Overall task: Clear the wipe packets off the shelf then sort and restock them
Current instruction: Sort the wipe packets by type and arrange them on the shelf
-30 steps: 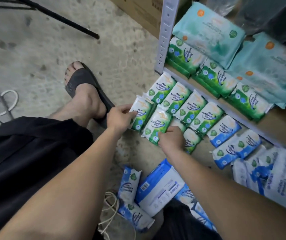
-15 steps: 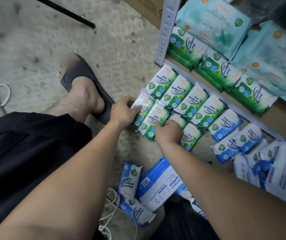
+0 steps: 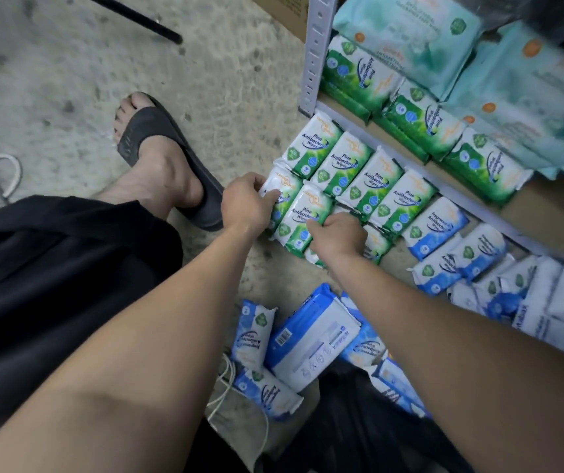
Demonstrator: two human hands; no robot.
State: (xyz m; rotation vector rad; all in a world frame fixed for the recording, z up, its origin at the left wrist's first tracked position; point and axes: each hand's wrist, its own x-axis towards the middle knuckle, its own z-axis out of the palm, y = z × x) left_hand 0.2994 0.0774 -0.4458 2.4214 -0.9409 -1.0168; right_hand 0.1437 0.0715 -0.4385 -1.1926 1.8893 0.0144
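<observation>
Seems to be the sorting step: lining up green pine packets (image 3: 359, 172) in rows on the floor (image 3: 205, 80), just in front of the bottom shelf (image 3: 560, 203).

To do it well: push each packet flat against its neighbour, printed face up, text in the same direction as in the row of 4 behind. Better to slide than to lift, because of the soft, slippery wrapping. Keep green apart from the blue packets (image 3: 439, 228) lying beside on the right. Take care not to disturb the finished row with the knuckles.

Left hand (image 3: 244, 203): reaching from a straight forearm, holding the end packet (image 3: 284, 184) of the front row, thumb on its face, fingers curled round its left edge.

Right hand (image 3: 337, 235): knuckles up, fingers curled down onto the next green packets, index tip touching the second packet (image 3: 303, 216). Cannot tell if gripping or only pressing, with the fingertips hidden under the palm.

Both wrists low, near the floor; hands close but apart.
</observation>
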